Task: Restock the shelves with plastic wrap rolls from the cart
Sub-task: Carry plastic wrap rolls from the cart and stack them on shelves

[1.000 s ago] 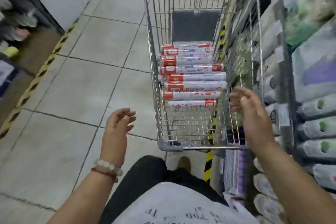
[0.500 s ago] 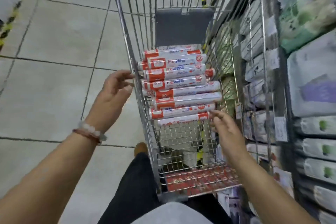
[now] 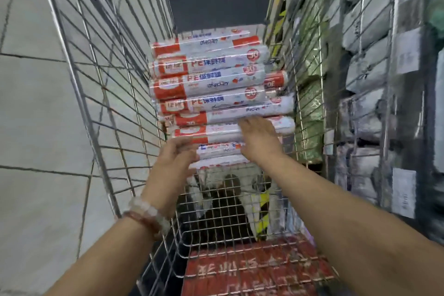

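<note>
— Where are our plastic wrap rolls (image 3: 211,84)?

— Stacked crosswise in the wire cart (image 3: 101,94), red-and-white labels up, with the shelves (image 3: 374,74) just beside it on our right.

— And our hands?

— Both inside the cart at the near end of the stack. Our left hand (image 3: 174,163) cups the nearest rolls from the left, fingers curled but not closed. Our right hand (image 3: 260,139) lies flat on top, fingers together. A bead bracelet (image 3: 146,211) sits on our left wrist.

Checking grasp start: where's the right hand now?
Head view, centre: right hand lies on the nearest plastic wrap rolls inside the cart, with the left hand alongside.
</note>
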